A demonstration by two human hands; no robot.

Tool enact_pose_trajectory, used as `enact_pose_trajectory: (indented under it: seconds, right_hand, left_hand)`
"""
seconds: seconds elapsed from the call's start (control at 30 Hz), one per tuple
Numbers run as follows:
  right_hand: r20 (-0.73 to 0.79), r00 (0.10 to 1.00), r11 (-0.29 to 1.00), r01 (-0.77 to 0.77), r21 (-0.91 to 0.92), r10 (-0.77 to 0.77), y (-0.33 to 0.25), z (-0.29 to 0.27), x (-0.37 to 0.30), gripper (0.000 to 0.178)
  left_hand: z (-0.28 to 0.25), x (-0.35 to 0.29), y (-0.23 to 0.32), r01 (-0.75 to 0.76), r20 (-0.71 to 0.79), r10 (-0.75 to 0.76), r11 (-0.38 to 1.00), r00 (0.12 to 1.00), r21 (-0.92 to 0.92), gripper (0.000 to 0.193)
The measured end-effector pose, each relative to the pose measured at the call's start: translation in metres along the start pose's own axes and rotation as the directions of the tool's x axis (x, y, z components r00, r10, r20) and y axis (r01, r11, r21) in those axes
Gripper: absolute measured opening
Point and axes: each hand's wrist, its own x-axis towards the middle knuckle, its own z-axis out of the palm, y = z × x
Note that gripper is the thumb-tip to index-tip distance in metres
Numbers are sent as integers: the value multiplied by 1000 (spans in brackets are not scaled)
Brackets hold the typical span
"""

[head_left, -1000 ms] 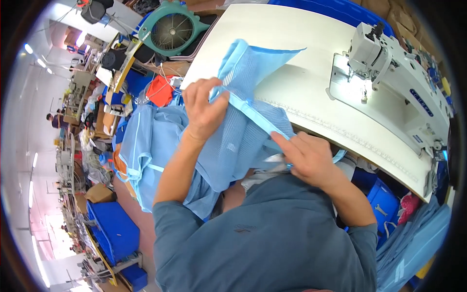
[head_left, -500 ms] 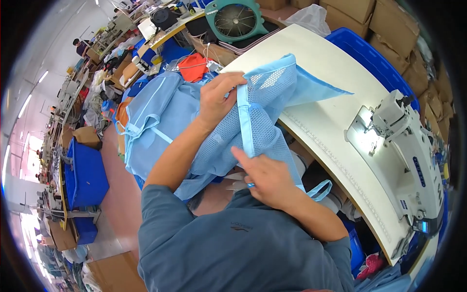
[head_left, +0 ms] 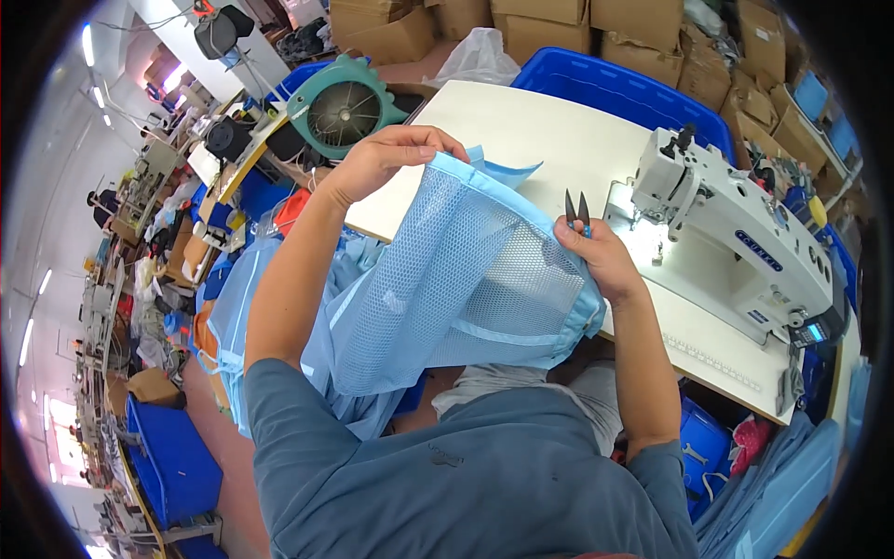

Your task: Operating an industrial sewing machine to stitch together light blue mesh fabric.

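A light-blue mesh cloth piece [head_left: 419, 270] with a plain blue binding along its top edge is stretched between my hands above my lap. My left hand [head_left: 391, 160] pinches that bound edge near its upper left end. At the other end, my right hand [head_left: 603, 259] grips the edge between thumb and fingers. Small thread snips [head_left: 577, 211] with dark blades and blue on the handle also sit in my right hand, their blades apart and pointing away from me. A blue flap of cloth [head_left: 512, 173] lies on the table behind the binding.
A white sewing machine [head_left: 745, 233] with its lamp lit stands on the pale table [head_left: 466, 107] to the right. More blue mesh [head_left: 244, 312] is heaped at the left. Behind are a green fan [head_left: 343, 107], a blue bin [head_left: 633, 91] and cardboard boxes [head_left: 545, 28].
My right hand has moved right and away from me and now holds the cloth's edge. The cloth has been spread wide, and the snips' blades have come into clear view. The view has swung rightward.
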Motion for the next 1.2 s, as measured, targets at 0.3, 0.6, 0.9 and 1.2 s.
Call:
enact_pose_trajectory:
  seconds: [0.3, 0.6, 0.9, 1.2]
  right_hand:
    - [-71, 993, 980, 105, 169, -95, 15, 5, 14, 24]
    - [-72, 992, 965, 115, 234, -101, -10, 31, -10, 19]
    - [-25, 958, 956, 283, -81, -286, 4, 10, -12, 22]
    - [-13, 984, 966, 171, -193, -176, 35, -14, -16, 28]
  left_hand:
    - [88, -102, 15, 332, -481, -71, 810, 874, 483, 68]
    - [156, -204, -16, 492, -870, 59, 805, 490, 331, 21]
    - [53, -175, 55, 454, -589, 302, 413, 750, 790, 19]
    - [74, -152, 20, 355, -356, 521, 107, 775, 929, 27]
